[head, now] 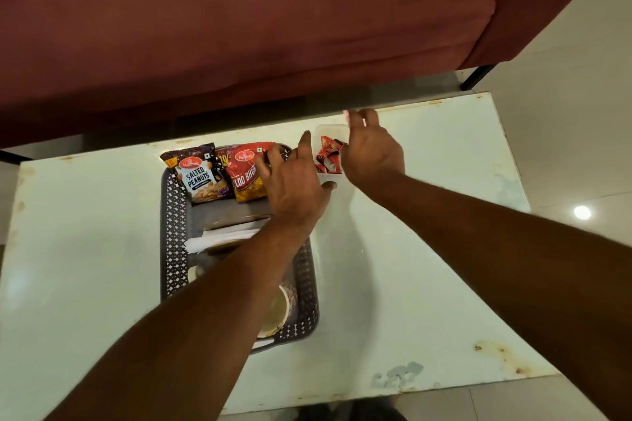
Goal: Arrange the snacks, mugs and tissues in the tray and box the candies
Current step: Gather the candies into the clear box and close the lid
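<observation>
Snacks (205,178), tissues (219,237) and mug (280,311) lie in the tray (172,215); candies (328,154) fill the box (330,129) between left hand (294,188) and right hand (372,157), both spread, empty.

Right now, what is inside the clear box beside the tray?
Red-wrapped candies lie in the clear box. The right grip covers its right side, so anything there cannot be seen.

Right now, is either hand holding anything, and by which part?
Nothing is plainly held. The left hand and right hand are open, fingers spread, flanking the clear candy box; whether they touch its rim cannot be told.
</observation>
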